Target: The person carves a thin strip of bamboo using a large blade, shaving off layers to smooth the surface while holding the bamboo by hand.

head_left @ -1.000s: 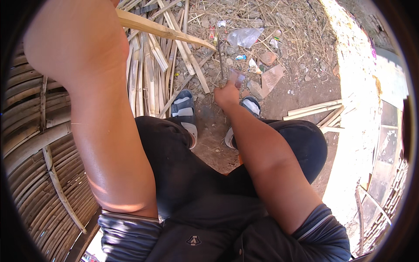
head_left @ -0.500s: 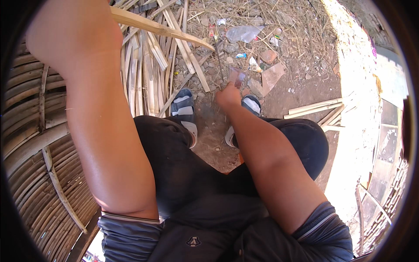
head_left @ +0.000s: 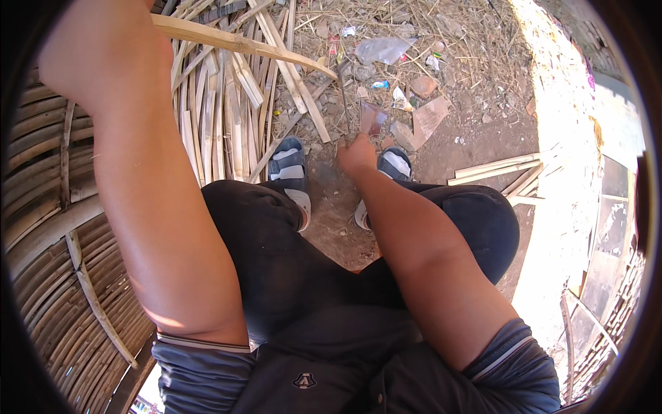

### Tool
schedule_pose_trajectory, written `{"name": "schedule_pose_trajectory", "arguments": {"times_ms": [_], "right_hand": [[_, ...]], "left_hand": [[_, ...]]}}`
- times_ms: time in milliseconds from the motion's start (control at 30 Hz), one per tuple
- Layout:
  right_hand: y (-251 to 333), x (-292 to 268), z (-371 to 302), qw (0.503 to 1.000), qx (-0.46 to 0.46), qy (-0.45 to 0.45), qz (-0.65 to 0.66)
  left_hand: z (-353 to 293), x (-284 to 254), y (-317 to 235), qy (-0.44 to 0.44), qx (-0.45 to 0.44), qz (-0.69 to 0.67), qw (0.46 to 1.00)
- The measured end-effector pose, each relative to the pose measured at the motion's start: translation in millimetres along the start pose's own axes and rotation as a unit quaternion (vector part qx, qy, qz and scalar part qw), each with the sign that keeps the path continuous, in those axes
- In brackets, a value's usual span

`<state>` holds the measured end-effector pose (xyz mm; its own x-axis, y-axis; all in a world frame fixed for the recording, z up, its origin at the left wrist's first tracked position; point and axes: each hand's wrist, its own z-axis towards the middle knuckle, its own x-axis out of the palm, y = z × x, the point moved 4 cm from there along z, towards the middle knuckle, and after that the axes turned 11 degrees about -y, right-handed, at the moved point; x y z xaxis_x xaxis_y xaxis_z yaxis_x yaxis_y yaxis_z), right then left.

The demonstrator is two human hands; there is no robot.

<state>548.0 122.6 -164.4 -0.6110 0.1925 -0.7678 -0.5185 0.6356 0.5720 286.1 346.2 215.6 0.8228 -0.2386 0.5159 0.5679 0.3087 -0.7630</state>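
R hand (head_left: 356,153) closed on a thin blade (head_left: 343,96), tip up near the bamboo strip (head_left: 234,43) end. L hand mostly out of frame at top; I can't tell its grip. Strip runs from L side over split bamboo pile (head_left: 221,103). Sandals (head_left: 289,165) on dirt.

Bare dirt lies open right of the sandals (head_left: 289,165); left of them piled bamboo strips (head_left: 214,103) block passage, litter (head_left: 414,117) crowds beyond.
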Motion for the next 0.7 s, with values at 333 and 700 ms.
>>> {"name": "schedule_pose_trajectory", "arguments": {"times_ms": [333, 700], "right_hand": [[39, -29, 2, 0.992, -0.016, -0.040, 0.116], [14, -13, -5, 0.999, 0.017, 0.019, 0.047]], "left_hand": [[4, -1, -4, -0.021, -0.019, -0.024, 0.999], [-12, 5, 7, -0.119, 0.085, 0.216, 0.965]]}}
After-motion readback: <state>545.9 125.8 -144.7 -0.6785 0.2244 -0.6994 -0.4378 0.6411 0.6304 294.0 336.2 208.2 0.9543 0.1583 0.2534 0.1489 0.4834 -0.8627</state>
